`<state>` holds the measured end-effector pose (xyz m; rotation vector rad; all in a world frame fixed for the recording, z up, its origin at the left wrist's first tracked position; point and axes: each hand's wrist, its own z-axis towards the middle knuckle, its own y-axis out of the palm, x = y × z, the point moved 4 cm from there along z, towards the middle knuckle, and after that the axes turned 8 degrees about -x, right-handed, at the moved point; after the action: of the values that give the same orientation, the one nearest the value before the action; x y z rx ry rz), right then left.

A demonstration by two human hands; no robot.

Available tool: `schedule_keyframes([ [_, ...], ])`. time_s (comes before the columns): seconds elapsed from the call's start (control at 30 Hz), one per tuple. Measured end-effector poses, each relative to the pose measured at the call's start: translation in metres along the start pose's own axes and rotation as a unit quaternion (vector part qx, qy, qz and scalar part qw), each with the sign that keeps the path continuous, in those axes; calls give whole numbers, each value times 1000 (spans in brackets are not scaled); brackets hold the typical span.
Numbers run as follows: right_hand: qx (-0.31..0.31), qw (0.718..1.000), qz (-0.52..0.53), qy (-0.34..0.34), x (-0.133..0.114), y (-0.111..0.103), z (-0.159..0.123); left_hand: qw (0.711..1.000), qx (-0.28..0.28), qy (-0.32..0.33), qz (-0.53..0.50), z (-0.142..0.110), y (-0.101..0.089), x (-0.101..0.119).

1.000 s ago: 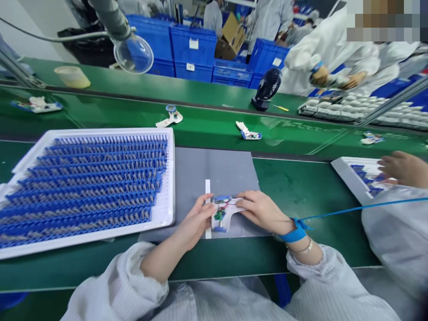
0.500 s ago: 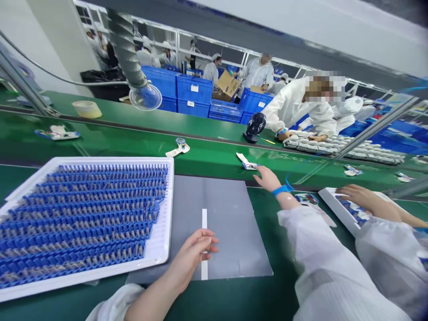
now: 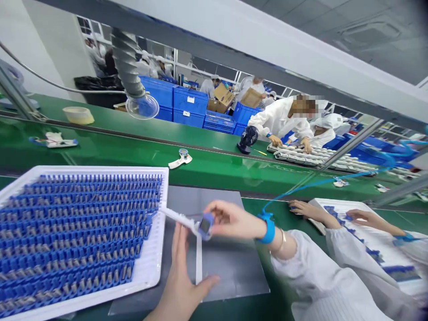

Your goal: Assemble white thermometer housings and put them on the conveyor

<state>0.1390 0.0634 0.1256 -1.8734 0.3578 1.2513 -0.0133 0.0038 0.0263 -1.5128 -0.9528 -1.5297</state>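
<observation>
My right hand point(image 3: 230, 219) pinches a white and blue plastic part point(image 3: 189, 220) and holds it in the air over the grey mat point(image 3: 230, 261). A blue wrist strap point(image 3: 267, 227) with a coiled cord circles that wrist. My left hand point(image 3: 182, 278) is open just below the part, fingers up and thumb spread, above the white tape strip point(image 3: 199, 263) on the mat. A white tray point(image 3: 152, 272) packed with rows of blue pieces lies to the left of both hands.
The green conveyor belt point(image 3: 217, 171) behind the mat carries a white part point(image 3: 180, 159) and another one point(image 3: 53, 140) far left. A neighbour's hands point(image 3: 310, 210) rest on a second tray point(image 3: 334, 207) at right. A small black fan point(image 3: 247, 138), tape roll point(image 3: 78, 115), blue crates and other workers stand beyond.
My right hand reached to the belt, took the white and blue part there and brought it back over the mat. My left hand rose from the mat and opened under it. The earlier part has left my hands.
</observation>
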Motion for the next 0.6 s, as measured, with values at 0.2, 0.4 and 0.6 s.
schedule_keyframes([
  [0.2, -82, 994, -13, -78, -38, 44, -8, 994, -40, 79, 70, -1, -3, 12],
  [0.4, -56, 941, -334, -21, -50, 50, -14, 990, -62, 95, 84, 6, -3, 16],
  [0.6, -67, 949, -295, -87, -62, 50, -23, 981, -158, 56, -102, 2, -9, 31],
])
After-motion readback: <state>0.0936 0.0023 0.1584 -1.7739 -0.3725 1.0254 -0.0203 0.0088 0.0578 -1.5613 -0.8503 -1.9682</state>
